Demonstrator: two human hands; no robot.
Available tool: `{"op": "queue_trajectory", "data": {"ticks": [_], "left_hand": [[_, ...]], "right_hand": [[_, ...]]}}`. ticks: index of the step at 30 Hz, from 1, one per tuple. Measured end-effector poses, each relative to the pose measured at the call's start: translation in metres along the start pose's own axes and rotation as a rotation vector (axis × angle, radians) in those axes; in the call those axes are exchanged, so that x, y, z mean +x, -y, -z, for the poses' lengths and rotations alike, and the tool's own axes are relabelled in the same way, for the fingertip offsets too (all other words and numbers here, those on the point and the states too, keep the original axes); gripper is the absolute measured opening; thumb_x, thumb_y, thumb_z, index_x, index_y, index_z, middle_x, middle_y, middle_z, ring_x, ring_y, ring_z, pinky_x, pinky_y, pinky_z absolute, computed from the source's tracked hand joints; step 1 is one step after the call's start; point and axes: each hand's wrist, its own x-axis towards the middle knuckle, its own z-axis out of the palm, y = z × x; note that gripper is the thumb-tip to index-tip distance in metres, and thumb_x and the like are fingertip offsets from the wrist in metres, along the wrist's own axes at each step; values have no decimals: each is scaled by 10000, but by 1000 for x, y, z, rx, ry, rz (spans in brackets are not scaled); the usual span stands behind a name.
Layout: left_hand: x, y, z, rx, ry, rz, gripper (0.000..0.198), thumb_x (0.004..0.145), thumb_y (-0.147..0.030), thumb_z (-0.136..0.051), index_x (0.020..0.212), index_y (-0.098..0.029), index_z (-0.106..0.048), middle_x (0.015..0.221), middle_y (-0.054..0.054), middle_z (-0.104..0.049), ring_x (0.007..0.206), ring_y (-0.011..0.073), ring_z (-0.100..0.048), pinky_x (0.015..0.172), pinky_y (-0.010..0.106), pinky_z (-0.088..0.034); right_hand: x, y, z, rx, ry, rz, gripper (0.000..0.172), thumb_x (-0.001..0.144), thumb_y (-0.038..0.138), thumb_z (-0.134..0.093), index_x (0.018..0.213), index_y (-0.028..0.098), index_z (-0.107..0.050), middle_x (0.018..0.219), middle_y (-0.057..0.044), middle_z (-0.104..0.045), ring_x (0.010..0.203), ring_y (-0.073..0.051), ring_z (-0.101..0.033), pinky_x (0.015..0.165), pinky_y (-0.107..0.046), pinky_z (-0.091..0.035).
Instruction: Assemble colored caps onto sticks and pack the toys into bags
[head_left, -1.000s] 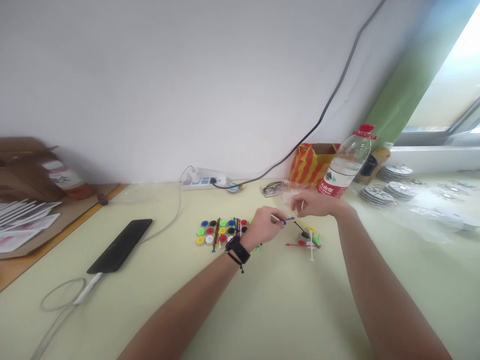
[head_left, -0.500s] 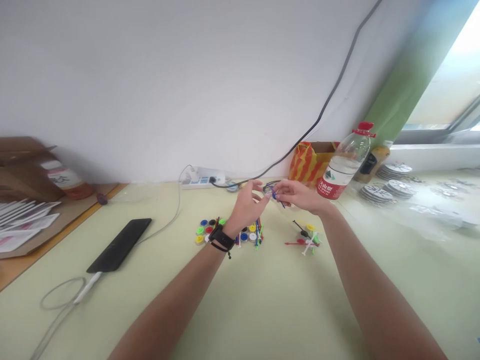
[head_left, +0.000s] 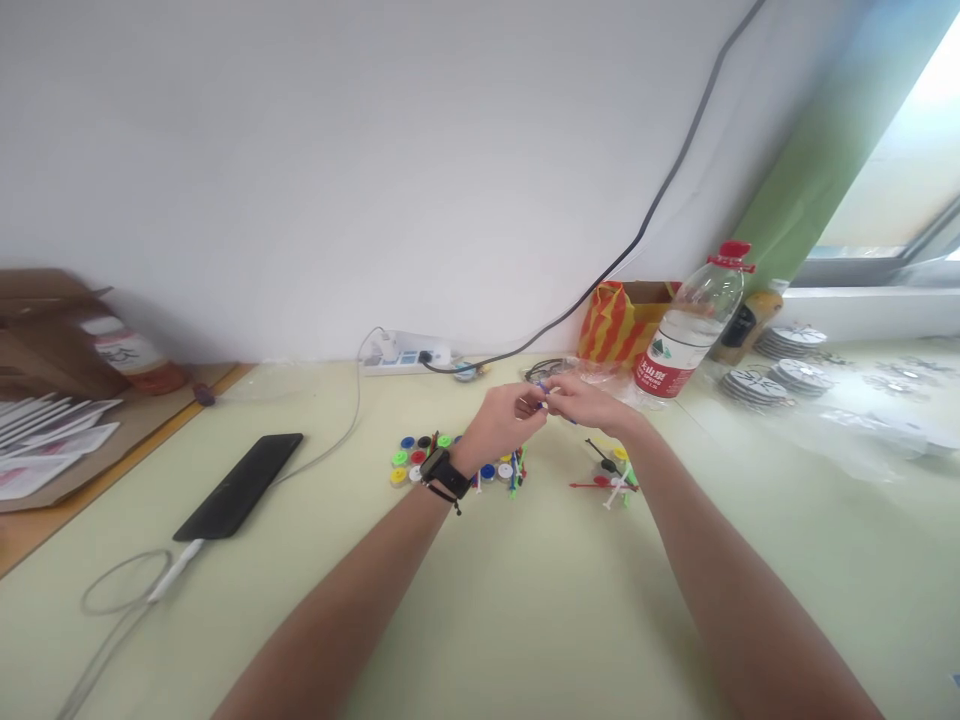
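Note:
My left hand [head_left: 504, 418] and my right hand [head_left: 589, 402] meet above the pale yellow table [head_left: 525, 600], fingertips pinched together on a small blue stick piece [head_left: 544, 394]. A dark band sits on my left wrist. Below my left hand lies a cluster of coloured round caps and sticks [head_left: 457, 462]. Under my right forearm lies a smaller pile of sticks and caps [head_left: 613, 476] in red, white, green and black.
A black phone [head_left: 240, 486] on a white cable lies at the left. A power strip [head_left: 405, 356] sits by the wall. A water bottle [head_left: 686, 330], an orange striped bag [head_left: 619, 320] and stacked discs [head_left: 780, 362] stand at the right. Papers [head_left: 45, 445] lie far left.
My hands rose from the stick pile, came together near the wall, then dropped slightly and closed tighter on the blue piece. The caps hidden by my left hand show again.

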Motion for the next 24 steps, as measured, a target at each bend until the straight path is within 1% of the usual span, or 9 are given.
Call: {"op": "queue_trajectory", "data": {"ticks": [2,4,6,9,12,15,18,21,24], "left_hand": [[-3,1,-7,113,30,13,133,870,-261,-676,931,-157,-733,900,56,-777,824,180,-722,779,280,-578],[-7,2,-14,261,75,31,107,860,-276,-689,860,-179,-734,880,45,-777,845,201,-716,776,294,-560],[-11,2,-20,365,120,47,69,845,-248,-694,872,-204,-741,910,34,-782,890,223,-713,802,313,-545],[-13,3,-22,460,186,37,161,818,-203,-709,965,-248,-760,970,23,-784,979,255,-695,864,341,-522],[-13,4,-18,556,230,31,125,842,-214,-696,936,-242,-774,929,56,-765,994,287,-673,897,379,-498],[-12,5,-12,593,245,33,125,856,-249,-694,950,-229,-775,891,82,-740,991,306,-660,902,401,-485],[-12,5,-6,607,274,27,219,816,-294,-740,1027,-243,-765,911,76,-739,1004,316,-655,897,398,-484],[-12,3,0,627,324,29,398,763,-319,-779,1153,-256,-734,973,74,-747,1044,333,-649,900,399,-486],[-12,3,6,642,378,48,586,743,-338,-792,1312,-273,-665,1077,77,-745,1102,341,-637,919,401,-486]], "right_hand": [[1,-5,-1,-138,68,-63,190,860,202,-563,1044,208,-610,925,-51,-686,811,-172,-617,617,-227,-431],[2,-10,-2,-209,150,-106,225,782,145,-627,1001,198,-638,852,-44,-690,743,-178,-624,602,-242,-429],[2,-14,-2,-249,189,-139,265,722,106,-656,970,199,-651,799,-28,-686,687,-179,-625,587,-252,-425],[2,-17,-1,-304,203,-182,339,682,89,-672,998,210,-650,800,-21,-699,687,-193,-651,588,-263,-435],[-2,-17,5,-341,208,-213,380,660,111,-710,1021,208,-644,771,-20,-705,678,-206,-668,580,-274,-443],[-8,-15,17,-371,177,-206,303,669,166,-750,947,208,-637,818,-30,-712,709,-200,-670,588,-272,-448],[-16,-14,30,-415,151,-238,223,657,243,-800,779,197,-618,778,-52,-702,703,-211,-658,566,-282,-435],[-21,-14,36,-466,267,-338,255,601,297,-842,627,190,-612,705,-69,-699,687,-227,-650,548,-292,-431],[-23,-17,34,-482,380,-394,211,555,271,-837,580,185,-646,702,-65,-715,702,-227,-655,556,-283,-441]]}}
